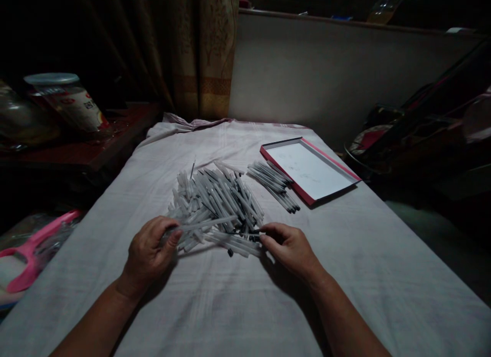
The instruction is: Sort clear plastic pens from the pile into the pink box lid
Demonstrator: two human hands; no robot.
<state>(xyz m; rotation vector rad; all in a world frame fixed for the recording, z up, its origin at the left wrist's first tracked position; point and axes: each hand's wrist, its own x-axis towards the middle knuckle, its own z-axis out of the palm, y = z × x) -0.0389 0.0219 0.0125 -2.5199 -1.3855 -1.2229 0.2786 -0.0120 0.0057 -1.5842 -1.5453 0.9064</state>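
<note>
A loose pile of translucent white pen barrels [218,193], with black parts among them, lies on the cloth-covered surface. At the pile's near left edge, my left hand [151,249] is closed on a pale pen barrel [210,223] that points right across the pile. My right hand [289,248] is at the near right edge, thumb and forefinger pinched on a small black piece [255,231]; its exact shape is too dark to make out. A small black cap-like piece [230,252] lies in front of the pile. Beyond my right hand, several black-ended pens [274,183] lie side by side.
A shallow red-edged box lid [312,170] with a white inside lies at the right, beside the lined-up pens. A pale checked cloth [215,306] covers the surface. At left are a lidded jar [72,104] on a dark red table and a pink-handled object [34,249].
</note>
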